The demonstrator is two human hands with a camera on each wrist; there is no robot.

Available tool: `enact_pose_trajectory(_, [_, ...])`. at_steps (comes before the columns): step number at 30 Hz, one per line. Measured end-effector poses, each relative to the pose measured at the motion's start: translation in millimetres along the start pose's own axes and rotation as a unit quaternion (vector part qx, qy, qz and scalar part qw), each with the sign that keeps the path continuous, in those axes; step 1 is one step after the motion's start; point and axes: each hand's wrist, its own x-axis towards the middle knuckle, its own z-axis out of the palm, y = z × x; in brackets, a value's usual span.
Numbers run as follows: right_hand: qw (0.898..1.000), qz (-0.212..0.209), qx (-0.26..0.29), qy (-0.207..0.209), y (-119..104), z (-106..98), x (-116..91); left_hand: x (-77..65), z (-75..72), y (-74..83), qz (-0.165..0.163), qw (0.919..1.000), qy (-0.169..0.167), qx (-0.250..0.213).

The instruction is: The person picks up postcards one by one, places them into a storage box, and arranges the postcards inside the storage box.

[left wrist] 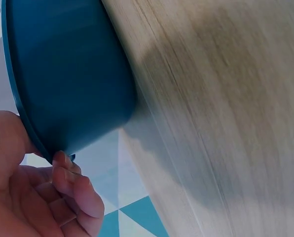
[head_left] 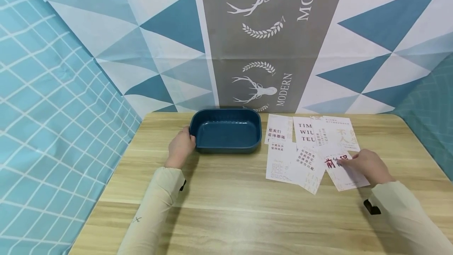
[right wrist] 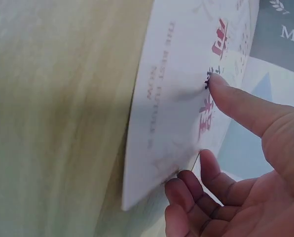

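A dark blue rectangular baking dish [head_left: 228, 150] stands at the back of the wooden table. My left hand [head_left: 181, 146] pinches the rim at its left end; in the left wrist view the thumb and curled fingers [left wrist: 83, 192] meet round the lip. To the right, my right hand [head_left: 371, 166] pinches a white card [head_left: 348, 180] with dark red characters. Seen from the right wrist, the thumb lies on the card's printed face and the curled fingers [right wrist: 181, 192] sit at its edge. The card's lower corner stands slightly off the wood in that view.
Several overlapping printed cards, among them a long white card [head_left: 281, 160] and a "TIM WIL TEL" card [head_left: 303, 129], lie between dish and right hand. Patterned cloth [head_left: 177, 42] hangs behind the table [head_left: 219, 207]. A blue checked cloth [head_left: 46, 129] borders the left side.
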Motion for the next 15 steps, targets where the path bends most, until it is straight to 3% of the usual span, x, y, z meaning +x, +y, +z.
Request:
enact_pose_trajectory(9, [0.999, 0.019, 0.033, 0.006, 5.2, -6.0, 2.1, 1.1, 1.2, 1.8, -0.002, 1.0, 0.001, 0.003])
enact_pose_trajectory(15, [0.995, 0.022, 0.088, 0.036, 7.7, -3.1, 2.2, 1.4, 1.1, 2.3, -0.005, 1.0, -0.001, 0.005])
